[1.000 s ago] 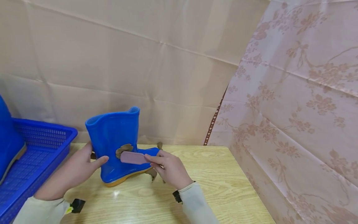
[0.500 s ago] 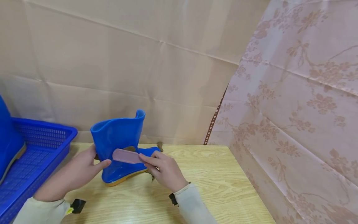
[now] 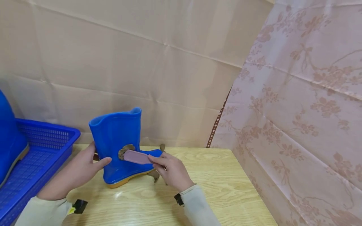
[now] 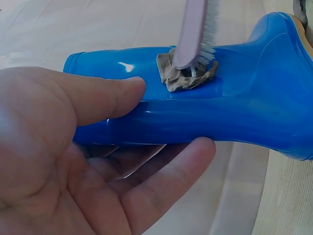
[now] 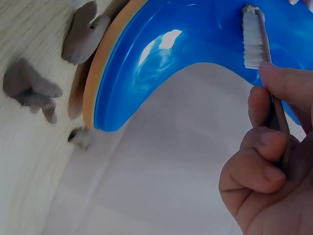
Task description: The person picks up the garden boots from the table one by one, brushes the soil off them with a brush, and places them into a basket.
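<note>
A blue rubber boot (image 3: 113, 131) with a yellow-orange sole stands on the table, toe pointing right. My left hand (image 3: 77, 171) holds its shaft from behind, and in the left wrist view the thumb (image 4: 112, 100) lies along the blue surface. A brown mud patch (image 4: 170, 73) clings to the side of the shaft. My right hand (image 3: 175, 172) grips a pinkish brush (image 3: 137, 157) by its handle. The white bristles (image 5: 253, 41) face the boot, their tip soiled and touching the mud. Part of the patch is hidden behind the brush.
Brown mud pieces (image 5: 85, 36) lie on the wooden table (image 3: 215, 188) near the toe. At the left, a blue plastic basket (image 3: 45, 138) contains another blue boot (image 3: 9, 138). Cloth hangings (image 3: 181, 78) enclose the back and right.
The brush moved left across the mud, then back right to about its earlier place. The boot shaft leaned and buckled half a second ago and now stands straight again.
</note>
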Demonstrator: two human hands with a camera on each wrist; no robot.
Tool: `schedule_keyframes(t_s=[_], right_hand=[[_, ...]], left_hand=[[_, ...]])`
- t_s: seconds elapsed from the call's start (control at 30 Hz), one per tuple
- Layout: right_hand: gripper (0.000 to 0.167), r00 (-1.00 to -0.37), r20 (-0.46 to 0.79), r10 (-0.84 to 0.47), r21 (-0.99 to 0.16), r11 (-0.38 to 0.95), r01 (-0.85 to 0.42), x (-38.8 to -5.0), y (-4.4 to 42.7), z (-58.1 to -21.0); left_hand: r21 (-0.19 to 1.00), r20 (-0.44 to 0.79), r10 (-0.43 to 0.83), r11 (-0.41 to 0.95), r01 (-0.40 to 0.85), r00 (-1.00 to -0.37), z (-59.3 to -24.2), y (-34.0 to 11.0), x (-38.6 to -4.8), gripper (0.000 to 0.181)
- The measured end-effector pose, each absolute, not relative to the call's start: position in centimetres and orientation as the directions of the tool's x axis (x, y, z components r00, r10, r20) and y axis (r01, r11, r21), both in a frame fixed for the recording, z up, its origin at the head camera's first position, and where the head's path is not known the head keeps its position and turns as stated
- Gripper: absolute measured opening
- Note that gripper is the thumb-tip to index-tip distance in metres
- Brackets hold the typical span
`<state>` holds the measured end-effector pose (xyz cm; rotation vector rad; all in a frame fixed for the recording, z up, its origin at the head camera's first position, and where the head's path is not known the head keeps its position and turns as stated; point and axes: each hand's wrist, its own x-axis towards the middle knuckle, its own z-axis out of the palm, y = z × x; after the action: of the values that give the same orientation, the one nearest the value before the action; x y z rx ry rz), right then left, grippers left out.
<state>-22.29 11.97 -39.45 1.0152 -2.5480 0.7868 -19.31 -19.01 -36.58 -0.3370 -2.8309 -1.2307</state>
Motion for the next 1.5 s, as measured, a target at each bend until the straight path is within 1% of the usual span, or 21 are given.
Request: schedule_keyframes(t_s=[0.07, 0.13, 0.23, 0.3, 0.37, 0.43, 0.5, 0.53, 0.63, 0.7, 0.8, 0.9, 0.97, 1.07, 1.2, 1.3, 1.4, 1.5], right_hand=[[0.036, -0.697, 0.451, -0.558, -0.402, 0.571, -0.716, -22.2, 12.0, -39.4], [0.036, -0.670, 0.469, -0.576, -0.404, 0.535, -0.742, -22.1, 11.9, -39.3], [0.037, -0.612, 0.516, -0.599, -0.362, 0.495, -0.790, -21.9, 11.5, -39.3], [0.038, -0.571, 0.547, -0.612, -0.299, 0.494, -0.816, -21.8, 11.2, -39.4], [0.039, -0.530, 0.579, -0.619, -0.207, 0.518, -0.830, -21.7, 11.0, -39.4], [0.039, -0.511, 0.600, -0.616, -0.135, 0.552, -0.823, -21.6, 10.8, -39.4], [0.039, -0.512, 0.612, -0.603, -0.097, 0.585, -0.805, -21.7, 10.7, -39.5], [0.039, -0.523, 0.613, -0.592, -0.099, 0.599, -0.795, -21.6, 10.7, -39.4], [0.038, -0.576, 0.595, -0.560, -0.157, 0.622, -0.767, -21.8, 10.8, -39.5], [0.038, -0.614, 0.576, -0.540, -0.198, 0.636, -0.746, -21.9, 10.8, -39.6], [0.037, -0.665, 0.541, -0.515, -0.254, 0.654, -0.713, -22.1, 11.0, -39.8], [0.036, -0.688, 0.516, -0.510, -0.299, 0.645, -0.703, -22.1, 11.2, -39.8], [0.035, -0.678, 0.517, -0.522, -0.312, 0.623, -0.717, -22.0, 11.3, -39.6], [0.034, -0.628, 0.547, -0.554, -0.303, 0.568, -0.765, -21.8, 11.3, -39.3], [0.036, -0.546, 0.587, -0.597, -0.259, 0.501, -0.826, -21.6, 10.9, -39.1], [0.039, -0.513, 0.605, -0.609, -0.198, 0.509, -0.838, -21.5, 10.6, -39.2], [0.039, -0.517, 0.617, -0.594, -0.140, 0.563, -0.814, -21.7, 10.6, -39.6], [0.038, -0.546, 0.615, -0.569, -0.134, 0.607, -0.783, -21.9, 10.6, -39.9]], left_hand=[[0.716, 0.116, 0.186, 0.665, 0.211, -0.976, -36.6, -19.0, -19.3, 0.077], [0.710, 0.116, 0.191, 0.670, 0.216, -0.975, -36.7, -19.0, -19.3, 0.076], [0.703, 0.094, 0.210, 0.678, 0.215, -0.973, -36.6, -18.9, -19.2, 0.076], [0.697, 0.080, 0.225, 0.683, 0.216, -0.971, -36.6, -18.8, -19.1, 0.076], [0.696, 0.065, 0.237, 0.685, 0.214, -0.969, -36.5, -18.6, -19.0, 0.076], [0.694, 0.069, 0.237, 0.686, 0.217, -0.969, -36.4, -18.5, -19.0, 0.076], [0.694, 0.088, 0.232, 0.684, 0.227, -0.969, -36.4, -18.5, -19.0, 0.076], [0.695, 0.100, 0.228, 0.681, 0.232, -0.969, -36.4, -18.5, -19.1, 0.076], [0.702, 0.133, 0.215, 0.669, 0.245, -0.968, -36.5, -18.6, -19.2, 0.077], [0.711, 0.133, 0.205, 0.662, 0.237, -0.970, -36.6, -18.7, -19.4, 0.078], [0.727, 0.102, 0.179, 0.657, 0.197, -0.978, -36.6, -18.9, -19.6, 0.081], [0.732, 0.079, 0.156, 0.662, 0.163, -0.985, -36.6, -19.0, -19.7, 0.082], [0.727, 0.078, 0.149, 0.668, 0.158, -0.986, -36.6, -19.0, -19.6, 0.082], [0.722, 0.098, 0.157, 0.668, 0.179, -0.983, -36.7, -19.0, -19.5, 0.081], [0.721, 0.131, 0.192, 0.655, 0.227, -0.973, -36.8, -18.9, -19.3, 0.080], [0.713, 0.142, 0.214, 0.655, 0.250, -0.966, -36.8, -18.9, -19.2, 0.079], [0.707, 0.130, 0.209, 0.665, 0.238, -0.969, -36.8, -18.8, -19.2, 0.079], [0.713, 0.115, 0.191, 0.667, 0.215, -0.975, -36.8, -18.8, -19.4, 0.079]])
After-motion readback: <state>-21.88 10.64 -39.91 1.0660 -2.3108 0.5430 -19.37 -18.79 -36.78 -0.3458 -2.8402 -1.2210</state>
